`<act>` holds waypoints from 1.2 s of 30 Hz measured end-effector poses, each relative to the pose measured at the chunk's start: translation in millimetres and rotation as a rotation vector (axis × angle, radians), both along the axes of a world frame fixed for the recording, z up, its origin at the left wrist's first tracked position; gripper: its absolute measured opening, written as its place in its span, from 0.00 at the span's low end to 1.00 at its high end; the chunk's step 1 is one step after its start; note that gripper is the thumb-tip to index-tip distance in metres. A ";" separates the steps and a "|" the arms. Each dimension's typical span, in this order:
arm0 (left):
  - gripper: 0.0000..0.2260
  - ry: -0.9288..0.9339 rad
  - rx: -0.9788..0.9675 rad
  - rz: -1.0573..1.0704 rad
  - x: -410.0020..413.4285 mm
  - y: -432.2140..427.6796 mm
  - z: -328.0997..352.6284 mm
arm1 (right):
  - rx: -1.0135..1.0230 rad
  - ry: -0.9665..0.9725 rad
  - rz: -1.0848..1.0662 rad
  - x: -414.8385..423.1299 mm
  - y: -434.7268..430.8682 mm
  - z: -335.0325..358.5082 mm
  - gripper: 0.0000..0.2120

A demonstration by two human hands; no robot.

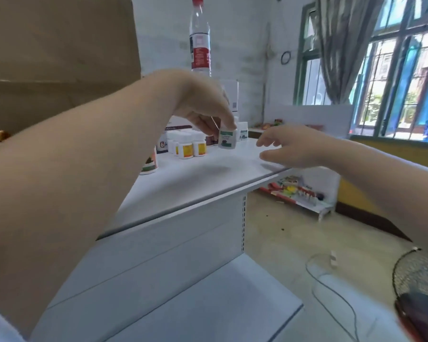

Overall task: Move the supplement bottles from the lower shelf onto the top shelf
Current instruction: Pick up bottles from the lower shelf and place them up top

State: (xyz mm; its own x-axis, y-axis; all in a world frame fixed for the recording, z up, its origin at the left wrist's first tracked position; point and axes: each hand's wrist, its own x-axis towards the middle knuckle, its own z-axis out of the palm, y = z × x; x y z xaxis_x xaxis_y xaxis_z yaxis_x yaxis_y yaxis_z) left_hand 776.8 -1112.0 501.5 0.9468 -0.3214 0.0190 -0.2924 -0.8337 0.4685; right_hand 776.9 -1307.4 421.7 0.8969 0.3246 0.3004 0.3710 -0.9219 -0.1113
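At 3 o'clock, right grip [289, 149] spread, empty, over the top shelf [208, 178] edge. Farther, toward 12, left grip [204, 107] pinching green-labelled supplement bottle [225, 139] by its cap, low over that shelf. Released tilted, likely to knock yellow-labelled bottles [192, 147] at its 9 o'clock.

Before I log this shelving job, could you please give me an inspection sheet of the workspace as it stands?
Surface: white top shelf above a white lower shelf.
Job's things: green-label bottle held at the top shelf; yellow-label bottles standing on it.
Clutter: tall water bottle and a box at the back.
Grippers: left hand pinches the green-label bottle from above with its fingers; right hand open, hovering over the shelf edge.
Cables: thin cable on the floor.
Surroundings: fan grille, barred window, curtain.
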 end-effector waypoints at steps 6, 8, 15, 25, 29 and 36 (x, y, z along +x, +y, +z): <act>0.11 -0.127 0.078 0.160 66.7 -62.1 -4.6 | -0.097 0.041 0.142 83.2 -57.0 4.7 0.20; 0.13 -0.200 0.123 0.217 83.3 -75.9 -8.6 | -0.102 0.063 0.194 103.2 -69.8 0.9 0.21; 0.13 -0.267 0.195 0.351 138.8 -104.9 -26.4 | -0.039 0.174 0.403 134.3 -87.6 -10.7 0.19; 0.13 -0.301 0.204 0.509 178.9 -103.5 -47.9 | -0.070 0.160 0.440 147.7 -91.4 -18.8 0.21; 0.12 -0.403 0.168 0.544 183.8 -100.7 -58.9 | -0.079 0.152 0.452 148.4 -91.2 -19.7 0.21; 0.12 -0.437 0.121 0.554 194.1 -91.9 -66.3 | -0.067 0.142 0.466 149.4 -92.0 -21.5 0.21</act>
State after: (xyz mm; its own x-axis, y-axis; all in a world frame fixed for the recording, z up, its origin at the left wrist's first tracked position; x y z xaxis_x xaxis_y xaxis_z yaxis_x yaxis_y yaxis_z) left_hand 971.0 -1203.9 435.2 0.8855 0.1805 0.4281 0.0490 -0.9526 0.3003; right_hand 926.2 -1399.4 400.3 0.6819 0.7158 0.1508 0.7315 -0.6680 -0.1370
